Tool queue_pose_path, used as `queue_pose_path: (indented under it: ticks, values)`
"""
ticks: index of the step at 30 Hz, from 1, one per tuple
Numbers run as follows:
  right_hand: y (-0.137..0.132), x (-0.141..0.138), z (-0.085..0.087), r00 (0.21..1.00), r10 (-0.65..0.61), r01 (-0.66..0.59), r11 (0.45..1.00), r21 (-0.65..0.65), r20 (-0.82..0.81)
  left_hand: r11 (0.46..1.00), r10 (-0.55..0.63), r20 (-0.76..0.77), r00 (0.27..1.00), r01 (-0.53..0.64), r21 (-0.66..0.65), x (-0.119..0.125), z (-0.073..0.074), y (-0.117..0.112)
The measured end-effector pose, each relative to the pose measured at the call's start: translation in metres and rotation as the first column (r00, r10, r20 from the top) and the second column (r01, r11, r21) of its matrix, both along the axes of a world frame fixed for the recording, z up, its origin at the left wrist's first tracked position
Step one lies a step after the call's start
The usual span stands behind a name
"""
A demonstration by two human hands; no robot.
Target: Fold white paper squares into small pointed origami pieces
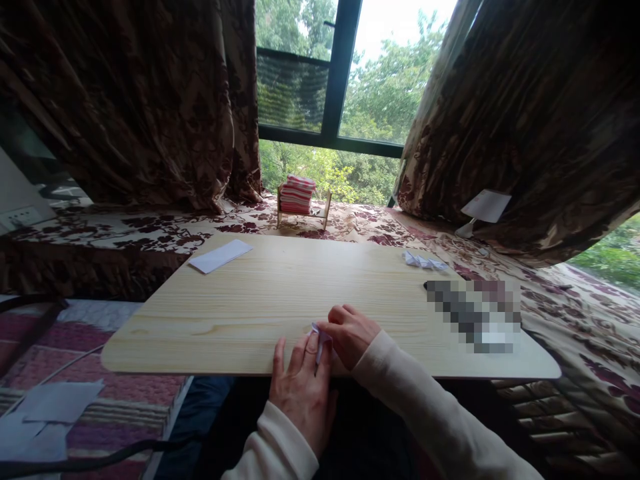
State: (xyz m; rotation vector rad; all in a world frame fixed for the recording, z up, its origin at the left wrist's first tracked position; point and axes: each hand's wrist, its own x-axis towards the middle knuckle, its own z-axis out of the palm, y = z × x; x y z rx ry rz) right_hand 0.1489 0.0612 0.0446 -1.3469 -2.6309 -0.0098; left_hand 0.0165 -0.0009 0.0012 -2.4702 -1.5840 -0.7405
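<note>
Near the front edge of the pale wooden table (260,300), both my hands meet on a small folded piece of white paper (319,335). My left hand (301,387) lies with fingers stretched over the table edge, its fingertips pressing on the paper. My right hand (351,333) is curled, pinching the paper from the right. Most of the paper is hidden under my fingers.
A white folded sheet (221,256) lies at the table's far left. Small folded paper pieces (425,262) sit at the far right, beside a blurred patch. A little wooden rack with striped cloth (298,197) stands by the window. Curtains hang on both sides; papers (50,407) lie on the floor at left.
</note>
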Motion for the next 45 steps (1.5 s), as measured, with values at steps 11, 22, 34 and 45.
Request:
queue_pose_path:
  ticks: [11, 22, 34, 45]
  values:
    - [-0.009, 0.006, -0.008, 0.982, 0.012, -0.038, 0.99, 0.136, 0.186, 1.0, 0.01, 0.006, 1.0, -0.01, 0.02, 0.003, -0.002, 0.0]
    - [-0.004, 0.005, -0.007, 0.998, 0.032, -0.036, 0.996, 0.084, 0.046, 1.0, 0.012, -0.014, 1.0, -0.012, 0.013, 0.002, 0.003, -0.002]
    - [-0.008, -0.002, -0.019, 0.996, -0.048, 0.041, 0.995, 0.095, 0.078, 1.0, 0.01, -0.002, 1.0, -0.01, 0.028, 0.003, 0.0, 0.001]
    - [0.004, 0.012, -0.019, 0.996, -0.007, -0.003, 0.992, 0.123, 0.084, 0.995, 0.004, -0.006, 1.0, -0.003, 0.096, 0.003, -0.001, 0.0]
